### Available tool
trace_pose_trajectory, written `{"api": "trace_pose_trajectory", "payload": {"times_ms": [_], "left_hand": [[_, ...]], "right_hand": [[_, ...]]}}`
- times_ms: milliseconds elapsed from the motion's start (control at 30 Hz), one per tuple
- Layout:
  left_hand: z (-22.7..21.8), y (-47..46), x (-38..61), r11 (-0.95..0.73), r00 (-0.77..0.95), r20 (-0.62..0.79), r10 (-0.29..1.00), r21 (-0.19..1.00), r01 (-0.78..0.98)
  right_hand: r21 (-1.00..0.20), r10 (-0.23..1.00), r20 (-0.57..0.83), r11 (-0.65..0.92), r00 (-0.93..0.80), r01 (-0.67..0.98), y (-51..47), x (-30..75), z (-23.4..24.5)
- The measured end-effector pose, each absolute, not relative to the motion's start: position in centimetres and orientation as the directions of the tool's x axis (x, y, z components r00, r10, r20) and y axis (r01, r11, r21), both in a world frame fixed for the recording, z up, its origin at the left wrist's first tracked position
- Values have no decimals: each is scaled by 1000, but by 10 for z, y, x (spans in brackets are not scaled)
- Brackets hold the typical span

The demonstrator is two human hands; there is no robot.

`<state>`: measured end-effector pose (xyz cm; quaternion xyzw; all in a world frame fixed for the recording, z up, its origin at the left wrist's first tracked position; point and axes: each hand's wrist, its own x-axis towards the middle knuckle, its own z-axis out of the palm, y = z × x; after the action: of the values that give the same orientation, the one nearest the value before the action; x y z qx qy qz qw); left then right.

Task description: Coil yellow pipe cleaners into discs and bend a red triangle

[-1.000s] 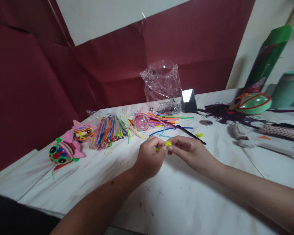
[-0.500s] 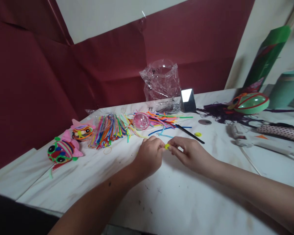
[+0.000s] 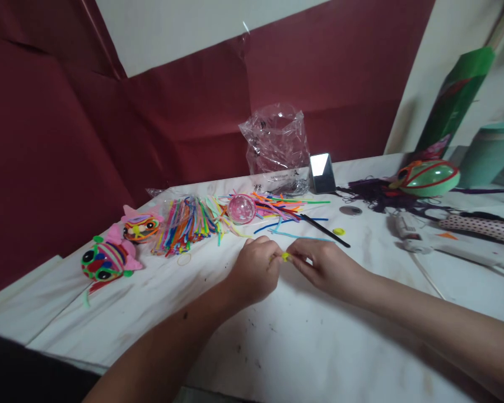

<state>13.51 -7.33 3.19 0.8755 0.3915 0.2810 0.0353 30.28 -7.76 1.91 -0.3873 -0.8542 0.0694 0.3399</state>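
Over the middle of the white table, my left hand [image 3: 257, 267] and my right hand [image 3: 325, 263] meet fingertip to fingertip. Both pinch a small yellow piece [image 3: 285, 256], which looks like bent pipe cleaner; the fingers cover most of it. A similar yellow disc [image 3: 339, 231] lies flat just beyond my right hand. Close to it rests a black pipe cleaner [image 3: 325, 229]. Behind my hands sits a clear ball with a pink rim [image 3: 241, 209], among loose coloured pipe cleaners [image 3: 281, 204].
Left stand two decorated fish-like figures, one striped [image 3: 109, 260] and one orange [image 3: 141, 226], beside a bag of pipe cleaners [image 3: 189, 224]. A phone-like dark block [image 3: 322, 173] stands behind. At right are a glue gun [image 3: 411, 232], dotted-handled scissors [image 3: 479, 225] and a green balloon-shaped figure [image 3: 432, 177].
Both hands have dipped slightly, and the yellow piece between the fingertips has shifted a little down and turned. The things on the table stay where they were.
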Motion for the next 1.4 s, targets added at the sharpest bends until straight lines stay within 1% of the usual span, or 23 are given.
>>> {"api": "trace_pose_trajectory", "payload": {"times_ms": [67,133,200,300,367,433,500,567,633,733,800,867,967,1067,1133,1300,1400], "left_hand": [[32,-73,135,-690,506,496,706,318,650],[32,-72,134,-696,497,521,694,310,647],[31,-71,134,-706,503,534,679,286,648],[30,-70,134,-718,526,521,673,286,635],[30,-71,133,-709,527,494,692,323,627],[32,-71,133,-689,509,475,718,383,615],[35,-72,133,-663,478,463,746,456,594],[38,-73,133,-638,449,454,770,514,574],[40,-73,134,-626,437,449,779,530,572],[40,-74,134,-643,453,458,765,501,579],[39,-73,134,-642,452,458,766,501,581],[38,-73,134,-616,436,435,788,549,565],[37,-73,135,-555,413,379,828,657,511],[36,-75,136,-535,392,375,840,696,479],[35,-75,137,-547,388,393,834,685,481],[35,-75,137,-606,385,468,796,601,522],[35,-74,136,-613,387,477,789,572,544]], "right_hand": [[-432,728,514,677,-454,597,-78,303,21],[-479,749,499,657,-435,582,-78,303,21],[-499,758,503,647,-415,576,-78,303,20],[-524,774,508,626,-377,578,-78,301,20],[-593,810,476,583,-342,556,-79,300,21],[-708,854,428,520,-296,478,-81,297,23],[-813,888,386,456,-251,362,-83,295,25],[-871,907,361,411,-218,269,-84,294,27],[-892,917,342,385,-205,236,-85,293,26],[-892,919,330,378,-214,247,-84,294,23],[-867,907,357,411,-225,281,-82,295,21],[-834,890,392,451,-233,318,-80,297,20],[-801,882,408,470,-236,371,-78,298,20],[-778,875,419,484,-243,402,-78,298,20],[-757,866,432,501,-254,420,-80,297,21],[-701,847,459,530,-267,477,-84,295,22],[-708,843,462,538,-276,458,-84,294,21]]}}
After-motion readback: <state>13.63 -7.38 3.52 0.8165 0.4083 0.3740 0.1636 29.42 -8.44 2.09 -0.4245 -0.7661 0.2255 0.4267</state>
